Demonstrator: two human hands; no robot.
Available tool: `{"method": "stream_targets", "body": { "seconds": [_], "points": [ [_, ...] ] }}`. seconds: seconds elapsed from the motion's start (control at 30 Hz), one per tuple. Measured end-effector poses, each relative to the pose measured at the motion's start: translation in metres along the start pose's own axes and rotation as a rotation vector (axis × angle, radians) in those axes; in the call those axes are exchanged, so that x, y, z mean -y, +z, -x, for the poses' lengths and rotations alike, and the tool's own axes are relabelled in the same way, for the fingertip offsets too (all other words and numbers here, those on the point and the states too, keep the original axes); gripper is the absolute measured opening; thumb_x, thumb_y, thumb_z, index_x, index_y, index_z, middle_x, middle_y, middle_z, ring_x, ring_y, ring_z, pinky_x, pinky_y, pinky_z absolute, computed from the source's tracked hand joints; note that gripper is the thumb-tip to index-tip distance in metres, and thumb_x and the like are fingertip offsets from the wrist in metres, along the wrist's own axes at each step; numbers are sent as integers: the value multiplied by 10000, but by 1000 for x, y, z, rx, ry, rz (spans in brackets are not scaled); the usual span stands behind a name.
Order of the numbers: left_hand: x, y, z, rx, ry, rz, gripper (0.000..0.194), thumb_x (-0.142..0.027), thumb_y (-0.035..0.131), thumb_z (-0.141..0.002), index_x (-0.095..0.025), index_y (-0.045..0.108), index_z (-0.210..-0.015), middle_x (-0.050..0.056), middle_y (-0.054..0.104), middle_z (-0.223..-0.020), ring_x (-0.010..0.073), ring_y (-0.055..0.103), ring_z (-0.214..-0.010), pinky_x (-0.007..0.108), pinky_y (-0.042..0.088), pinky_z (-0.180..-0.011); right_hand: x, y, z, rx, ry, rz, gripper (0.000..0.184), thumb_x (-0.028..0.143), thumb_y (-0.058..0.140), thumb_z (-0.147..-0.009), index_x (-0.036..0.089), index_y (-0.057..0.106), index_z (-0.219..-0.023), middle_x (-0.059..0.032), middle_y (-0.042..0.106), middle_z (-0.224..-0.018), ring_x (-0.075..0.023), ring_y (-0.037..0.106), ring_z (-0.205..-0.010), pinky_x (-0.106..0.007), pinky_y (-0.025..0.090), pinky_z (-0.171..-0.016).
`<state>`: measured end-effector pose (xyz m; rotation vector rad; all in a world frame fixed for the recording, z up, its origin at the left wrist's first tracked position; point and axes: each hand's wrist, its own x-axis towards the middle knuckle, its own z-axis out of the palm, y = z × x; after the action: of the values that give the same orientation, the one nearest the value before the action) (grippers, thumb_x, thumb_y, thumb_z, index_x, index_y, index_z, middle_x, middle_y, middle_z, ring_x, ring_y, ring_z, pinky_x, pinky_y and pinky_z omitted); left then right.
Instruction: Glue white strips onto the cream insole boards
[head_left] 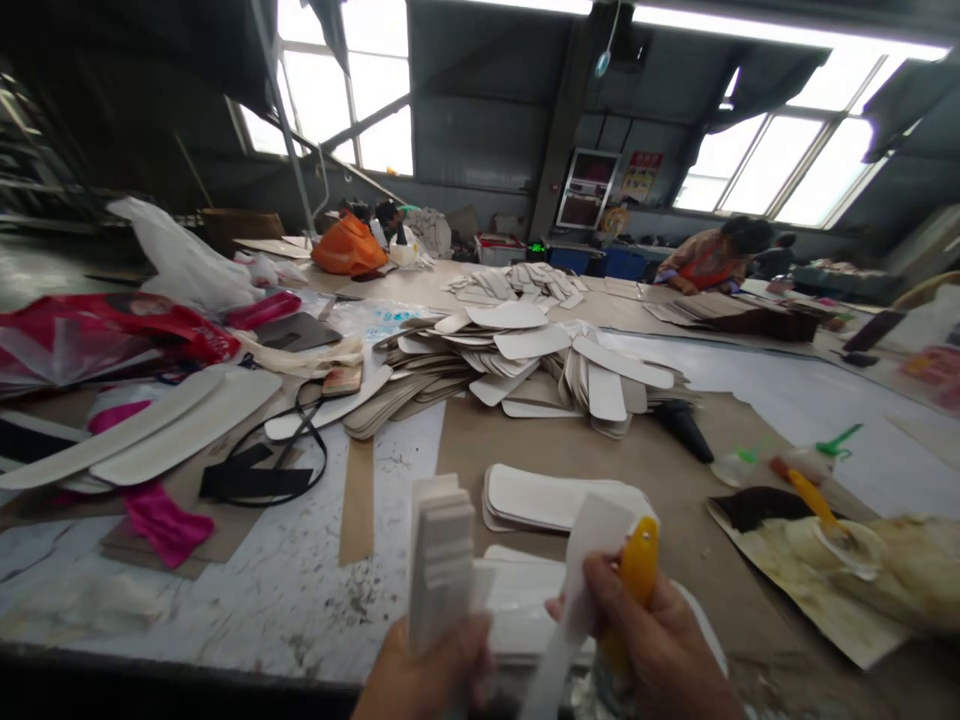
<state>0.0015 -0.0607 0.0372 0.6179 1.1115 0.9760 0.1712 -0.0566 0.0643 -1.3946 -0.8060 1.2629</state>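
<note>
My left hand [420,675] is closed round a stack of thin white insole pieces [441,560], held on edge at the bottom centre. My right hand [660,650] grips a yellow-handled tool [637,570] together with a single white strip [592,560] that curls up over the fingers. Just beyond both hands, flat white insole pieces [555,497] lie stacked on the brown table surface [465,440].
A large heap of white insoles [517,365] covers the mid table. A glue-stained sheet [840,570] with a yellow brush [814,500] and glue bottles lies right. Long white pieces, black strap, pink fabric and bags lie left. A person [712,255] works at the far right.
</note>
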Motion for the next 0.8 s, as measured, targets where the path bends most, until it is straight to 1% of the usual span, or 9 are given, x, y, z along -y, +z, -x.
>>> {"method": "stream_targets", "body": {
  "seconds": [0.03, 0.07, 0.13, 0.2, 0.27, 0.33, 0.43, 0.6, 0.8],
  "points": [
    [0, -4, 0, -73, -9, -9, 400, -492, 765, -491, -141, 573, -485, -26, 493, -393, 85, 431, -389, 226, 361, -443, 6, -11, 2, 1, 27, 37, 398, 547, 656, -636, 176, 568, -753, 11, 546, -550, -123, 486, -472, -212, 404, -441],
    [-1, -7, -1, -143, -16, -7, 388, -460, 786, -463, -142, 568, -509, -40, 491, -407, 74, 414, -382, 218, 347, -427, 12, -22, 3, 10, 53, 96, 392, 539, 664, -633, 177, 564, -744, 17, 536, -557, -116, 478, -478, -202, 397, -444],
    [-3, -12, -4, -239, -38, -16, 387, -380, 812, -431, -138, 603, -650, -59, 515, -459, 61, 404, -392, 198, 331, -416, 19, -42, 4, 75, 95, 279, 385, 544, 651, -644, 174, 563, -708, 23, 510, -577, -107, 457, -506, -191, 383, -459],
    [-3, -14, -9, -259, -58, -58, 428, -337, 801, -456, -131, 609, -778, -55, 546, -515, 57, 405, -410, 187, 322, -416, 22, -55, 0, 223, 100, 499, 380, 544, 599, -691, 169, 546, -659, 27, 468, -595, -107, 425, -543, -194, 380, -498],
    [0, -14, -15, -237, -79, -86, 424, -341, 778, -491, -123, 603, -809, -42, 559, -544, 58, 404, -423, 185, 313, -411, 21, -57, -8, 424, 78, 678, 362, 509, 518, -763, 172, 502, -629, 37, 418, -601, -103, 376, -558, -201, 365, -528],
    [4, -14, -22, -221, -94, -107, 420, -368, 759, -501, -123, 600, -802, -34, 561, -555, 59, 395, -427, 184, 296, -401, 17, -49, -19, 589, 57, 797, 321, 440, 460, -808, 175, 463, -625, 40, 405, -614, -102, 353, -570, -207, 341, -542],
    [9, -16, -31, -207, -115, -183, 376, -402, 724, -506, -125, 594, -723, -51, 508, -480, 65, 381, -409, 194, 289, -401, 8, -26, -38, 703, 37, 937, 265, 359, 446, -812, 174, 457, -623, 41, 435, -616, -99, 365, -568, -207, 299, -523],
    [3, -15, -37, -160, -165, -265, 294, -390, 654, -548, -131, 565, -655, -68, 449, -409, 77, 373, -407, 214, 291, -433, -2, 5, -62, 776, 61, 1107, 238, 335, 505, -761, 170, 496, -590, 48, 447, -555, -89, 382, -519, -206, 250, -480],
    [-2, -14, -37, -128, -210, -307, 296, -407, 624, -581, -131, 562, -667, -62, 446, -448, 92, 378, -443, 235, 300, -474, -5, 20, -73, 759, -15, 1331, 217, 333, 521, -770, 177, 604, -644, 1, 578, -611, -111, 450, -526, -222, 261, -495]
  ]
}}
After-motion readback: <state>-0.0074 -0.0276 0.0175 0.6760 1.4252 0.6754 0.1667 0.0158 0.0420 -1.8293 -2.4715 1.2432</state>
